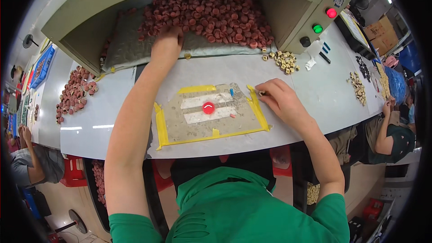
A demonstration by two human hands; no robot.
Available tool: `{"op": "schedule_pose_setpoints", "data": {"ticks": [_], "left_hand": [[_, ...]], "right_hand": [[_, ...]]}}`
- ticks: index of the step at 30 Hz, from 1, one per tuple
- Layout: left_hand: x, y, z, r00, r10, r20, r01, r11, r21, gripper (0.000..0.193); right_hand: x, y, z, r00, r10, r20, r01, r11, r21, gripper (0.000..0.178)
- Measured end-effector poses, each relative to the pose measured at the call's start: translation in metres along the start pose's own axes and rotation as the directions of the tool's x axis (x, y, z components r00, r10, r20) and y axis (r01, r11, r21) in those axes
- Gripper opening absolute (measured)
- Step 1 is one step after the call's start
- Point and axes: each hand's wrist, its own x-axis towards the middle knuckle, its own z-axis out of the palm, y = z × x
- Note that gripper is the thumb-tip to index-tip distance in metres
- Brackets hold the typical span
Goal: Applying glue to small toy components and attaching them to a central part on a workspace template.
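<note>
My left hand point(167, 44) reaches into the front edge of a heap of small round dark-red pieces point(216, 15) under the machine's hood; its fingertips are hidden among them. To the right of the taped work mat, the fingers of my right hand point(282, 99) are pinched on a small cream-and-black piece point(262, 93), mostly covered by the fingers. Between my hands lies the grey mat point(175, 128), edged with yellow tape. On its white strips sits one round bright-red piece point(208, 108) with a pale curved mark. A small blue bit point(231, 92) lies near the mat's top right.
The machine's hood point(288, 6) arches over the heap, with red and green lights on its right post. Loose cream-and-black pieces point(284, 61) lie by its right foot. More reddish pieces point(74, 92) are piled at left. Other people sit at both sides.
</note>
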Motion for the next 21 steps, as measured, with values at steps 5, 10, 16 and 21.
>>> {"op": "schedule_pose_setpoints", "data": {"ticks": [5, 10, 16, 21], "left_hand": [[-0.011, 0.007, -0.022, 0.992, -0.068, 0.105, 0.069, 0.998, -0.007, 0.017], [-0.051, 0.053, -0.078, 0.92, -0.274, 0.281, 0.391, 0.706, -0.591, 0.021], [-0.139, 0.096, -0.103, 0.736, -0.266, 0.622, 0.577, -0.234, -0.782, 0.031], [-0.171, 0.111, -0.089, 0.685, -0.246, 0.686, 0.49, -0.542, -0.683, 0.031]], "right_hand": [[-0.003, -0.002, 0.001, 0.996, 0.078, 0.038, -0.082, 0.989, 0.122, 0.018], [-0.003, -0.001, 0.0, 0.999, 0.029, 0.041, -0.032, 0.997, 0.076, 0.017], [0.006, -0.015, 0.002, 0.996, 0.08, 0.035, -0.08, 0.997, -0.005, 0.017], [0.008, -0.021, 0.006, 0.984, 0.161, 0.078, -0.156, 0.986, -0.065, 0.016]]}}
